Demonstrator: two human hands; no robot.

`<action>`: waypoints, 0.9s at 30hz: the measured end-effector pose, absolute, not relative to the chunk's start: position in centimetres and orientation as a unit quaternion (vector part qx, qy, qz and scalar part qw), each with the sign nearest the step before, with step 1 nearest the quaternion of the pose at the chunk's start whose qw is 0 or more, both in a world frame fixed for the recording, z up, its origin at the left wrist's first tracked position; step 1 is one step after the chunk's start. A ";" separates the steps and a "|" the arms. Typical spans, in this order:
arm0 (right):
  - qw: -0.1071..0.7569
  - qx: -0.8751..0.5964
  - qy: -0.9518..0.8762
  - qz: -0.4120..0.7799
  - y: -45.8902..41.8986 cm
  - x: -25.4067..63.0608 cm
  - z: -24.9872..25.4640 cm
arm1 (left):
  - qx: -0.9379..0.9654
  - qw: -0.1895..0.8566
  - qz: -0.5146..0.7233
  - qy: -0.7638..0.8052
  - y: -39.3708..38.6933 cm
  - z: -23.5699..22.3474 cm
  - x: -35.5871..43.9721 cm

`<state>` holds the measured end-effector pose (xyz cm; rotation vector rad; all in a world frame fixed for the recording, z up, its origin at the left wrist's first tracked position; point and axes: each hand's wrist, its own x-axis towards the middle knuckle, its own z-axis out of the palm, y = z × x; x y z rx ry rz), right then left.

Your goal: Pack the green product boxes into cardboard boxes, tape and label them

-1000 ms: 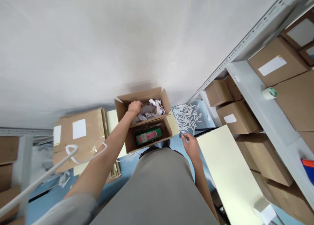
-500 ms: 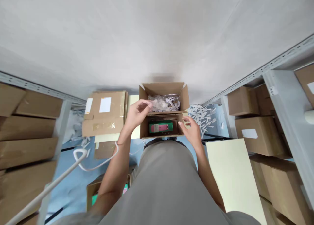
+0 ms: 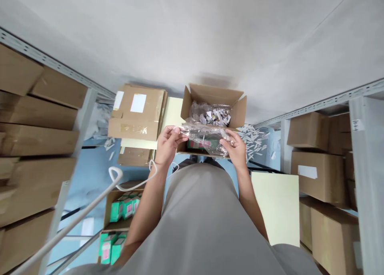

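Both of my hands hold a clear plastic bag point(image 3: 204, 135) stretched between them, just above the near half of an open cardboard box point(image 3: 238, 111) on the floor. My left hand point(image 3: 168, 143) pinches the bag's left end. My right hand point(image 3: 237, 150) grips its right end. Through the plastic a green and pink carton point(image 3: 198, 143) shows, lying in the box's near compartment. The far compartment holds crumpled clear bags and small white pieces point(image 3: 211, 115).
Metal shelves with brown cartons stand on the left point(image 3: 36, 123) and on the right point(image 3: 318, 167). A taped flat carton point(image 3: 136, 113) lies left of the box. An open box of green packs point(image 3: 123, 207) sits at lower left. White scraps point(image 3: 253, 139) litter the blue floor.
My left hand came out of the box's far compartment with a clear bag. My right hand rose from beside the box and took the bag's other end. The view swung left.
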<state>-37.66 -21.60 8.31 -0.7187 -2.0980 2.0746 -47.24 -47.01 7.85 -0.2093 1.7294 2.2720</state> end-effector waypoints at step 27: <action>-0.062 -0.116 -0.963 0.234 -21.6 -39.0 5.2 | 0.151 0.178 0.236 0.943 -44.2 6.0 -47.2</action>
